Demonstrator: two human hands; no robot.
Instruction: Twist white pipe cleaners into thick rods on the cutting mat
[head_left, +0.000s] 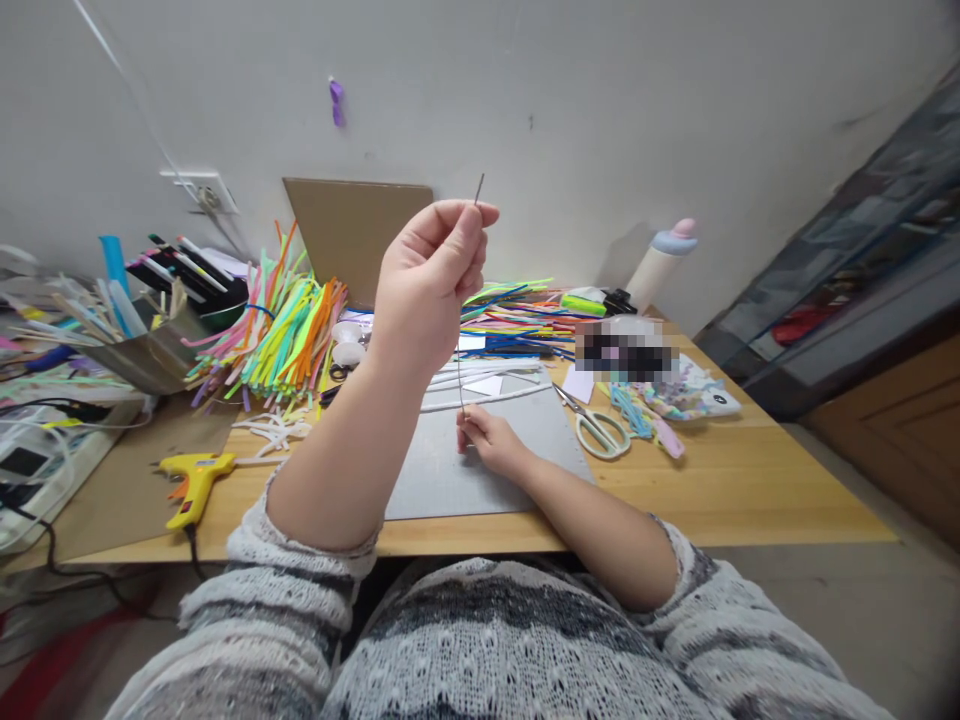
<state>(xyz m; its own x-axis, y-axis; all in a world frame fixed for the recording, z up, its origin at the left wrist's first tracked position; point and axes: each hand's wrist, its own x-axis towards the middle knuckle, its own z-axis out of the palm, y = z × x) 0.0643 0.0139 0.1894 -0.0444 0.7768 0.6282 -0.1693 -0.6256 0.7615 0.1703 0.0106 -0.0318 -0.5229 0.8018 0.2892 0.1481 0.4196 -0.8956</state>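
Note:
My left hand (431,270) is raised high over the table, thumb and fingers closed in a pinch on a thin grey wire (460,372). A short end of that wire sticks up above the fingertips. Lower down, just above the grey mat (424,485), my right hand (491,440) pinches the wire near its bottom end. Between the two hands the wire runs almost upright, slightly bent. White pipe cleaners (495,400) lie across the back of the mat, behind my right hand. Scissors (604,437) with pale handles rest beside the mat's right edge.
A yellow glue gun (196,485) lies at the left. Behind it stands a bundle of coloured pipe cleaners (281,350), with more pipe cleaners (525,320) along the wall. A brown board (352,235) leans there. A white bottle (656,265) stands at the back right.

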